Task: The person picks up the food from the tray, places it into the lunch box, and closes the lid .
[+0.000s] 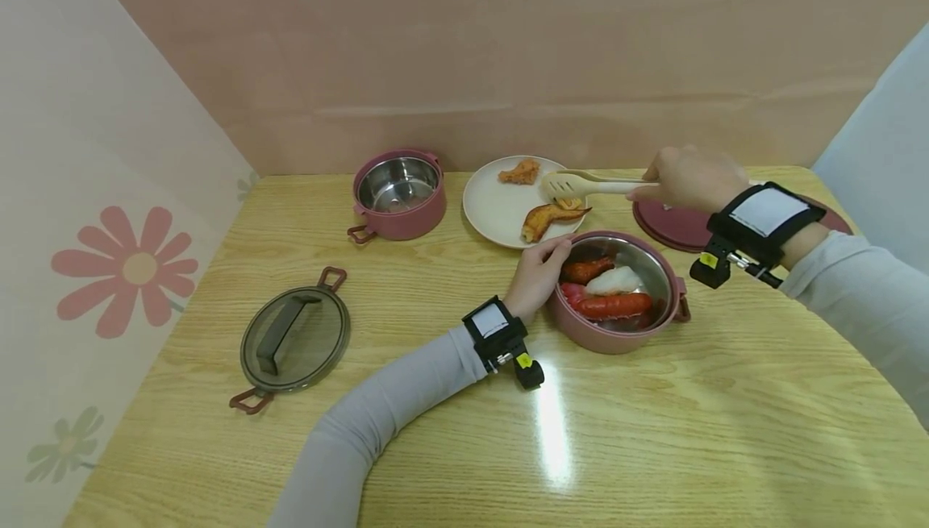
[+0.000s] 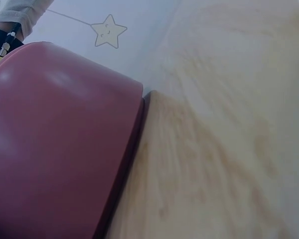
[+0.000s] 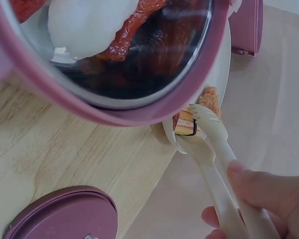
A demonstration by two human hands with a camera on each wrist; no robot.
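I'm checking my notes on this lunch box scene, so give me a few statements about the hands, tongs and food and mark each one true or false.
1. The right hand holds the tongs. True.
2. The left hand rests on the plate. False: it holds the rim of the near bowl, the one with food in it.
3. The far bowl is empty. True.
4. The clear lid sits on the near bowl. False: it lies on the table, left of the left arm.
5. The tong tips are over the plate. True.
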